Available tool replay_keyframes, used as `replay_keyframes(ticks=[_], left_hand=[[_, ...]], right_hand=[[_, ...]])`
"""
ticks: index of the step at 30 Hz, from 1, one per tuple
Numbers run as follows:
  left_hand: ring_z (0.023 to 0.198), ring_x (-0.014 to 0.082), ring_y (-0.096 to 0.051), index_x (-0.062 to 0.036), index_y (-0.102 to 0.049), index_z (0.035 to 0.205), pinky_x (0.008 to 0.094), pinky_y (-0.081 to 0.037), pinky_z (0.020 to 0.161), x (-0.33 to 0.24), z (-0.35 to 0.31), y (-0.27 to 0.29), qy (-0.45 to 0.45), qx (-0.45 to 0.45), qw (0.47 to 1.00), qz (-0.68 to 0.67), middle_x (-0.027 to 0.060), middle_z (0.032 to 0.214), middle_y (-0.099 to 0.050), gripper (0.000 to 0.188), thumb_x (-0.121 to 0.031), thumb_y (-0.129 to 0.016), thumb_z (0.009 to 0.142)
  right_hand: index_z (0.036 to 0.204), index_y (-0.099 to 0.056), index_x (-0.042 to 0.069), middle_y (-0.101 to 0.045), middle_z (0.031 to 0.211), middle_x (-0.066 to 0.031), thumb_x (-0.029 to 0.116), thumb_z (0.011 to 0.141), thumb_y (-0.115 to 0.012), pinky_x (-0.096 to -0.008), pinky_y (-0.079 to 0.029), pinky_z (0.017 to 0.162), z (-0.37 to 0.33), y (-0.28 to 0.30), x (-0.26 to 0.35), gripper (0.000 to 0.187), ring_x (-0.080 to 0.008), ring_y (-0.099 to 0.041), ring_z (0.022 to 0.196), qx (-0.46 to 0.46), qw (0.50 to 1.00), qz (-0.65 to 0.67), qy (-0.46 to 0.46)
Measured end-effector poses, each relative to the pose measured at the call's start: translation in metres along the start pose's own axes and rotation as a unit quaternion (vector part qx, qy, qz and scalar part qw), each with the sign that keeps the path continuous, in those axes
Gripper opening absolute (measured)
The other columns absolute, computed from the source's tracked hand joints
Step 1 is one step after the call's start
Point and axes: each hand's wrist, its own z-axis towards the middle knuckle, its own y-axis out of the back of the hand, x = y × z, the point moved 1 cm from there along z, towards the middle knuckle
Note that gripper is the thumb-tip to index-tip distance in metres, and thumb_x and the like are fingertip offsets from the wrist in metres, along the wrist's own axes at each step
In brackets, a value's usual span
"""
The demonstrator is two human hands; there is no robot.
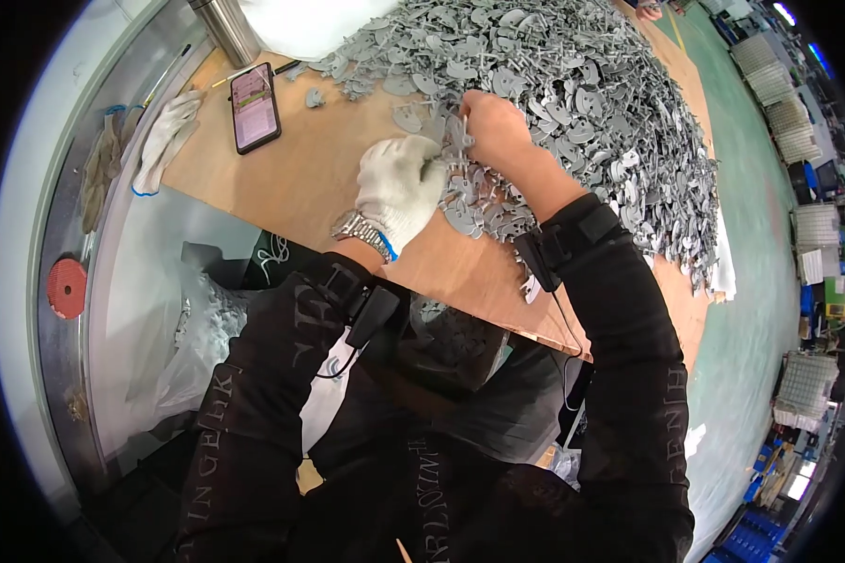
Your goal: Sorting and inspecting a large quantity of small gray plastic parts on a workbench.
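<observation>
A large heap of small grey metal parts (582,103), flat curved plates with thin pins, covers much of the wooden table (253,192). My left hand (399,188), in a white knitted glove, is at the heap's near left edge with its fingers curled closed; what they hold, if anything, is hidden. My bare right hand (498,131) is just beyond it to the right, fingers pinched on a grey metal part (461,136). More loose parts (474,211) lie below and between the two hands.
A phone (254,108) and a steel flask (225,30) are at the back left. Work gloves (167,141) hang over the left ledge. Below the table edge are a dark bin (451,342) of grey parts and a clear plastic bag (202,328). Wire crates (806,389) line the right.
</observation>
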Motion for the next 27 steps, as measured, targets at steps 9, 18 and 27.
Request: replay_keyframes(ticks=[9,18,27], left_hand=[[0.099,0.0338,-0.069,-0.0105,-0.071,0.095,0.0460,-0.052,0.090,-0.009,0.001,0.001,-0.038,0.010,0.999,0.022,0.0096,0.095,-0.074,0.012,-0.016,-0.073,0.084],[0.097,0.0330,-0.070,-0.0125,-0.071,0.100,0.0462,-0.054,0.090,-0.012,0.009,-0.002,-0.061,0.107,0.990,0.068,0.0084,0.098,-0.075,0.015,-0.016,-0.072,0.085],[0.089,0.0266,-0.072,-0.0108,-0.071,0.101,0.0384,-0.057,0.081,-0.001,0.018,0.002,0.051,0.089,0.994,-0.039,0.0098,0.098,-0.075,0.011,-0.012,-0.070,0.090]], right_hand=[[0.087,-0.066,0.000,-0.069,0.080,-0.0099,0.000,0.081,-0.073,-0.0344,-0.054,0.064,-0.010,0.030,-0.059,0.009,-0.0206,-0.069,0.072,-0.088,0.944,0.300,-0.108],[0.093,-0.061,-0.001,-0.065,0.079,-0.0074,-0.002,0.088,-0.071,-0.0302,-0.049,0.060,-0.097,0.059,-0.067,0.012,-0.0162,-0.063,0.069,-0.018,0.856,0.479,-0.193],[0.101,-0.061,0.007,-0.070,0.101,-0.0140,0.001,0.093,-0.067,-0.0330,-0.054,0.064,-0.173,0.051,-0.050,0.012,-0.0237,-0.066,0.079,-0.027,0.490,0.832,-0.257]])
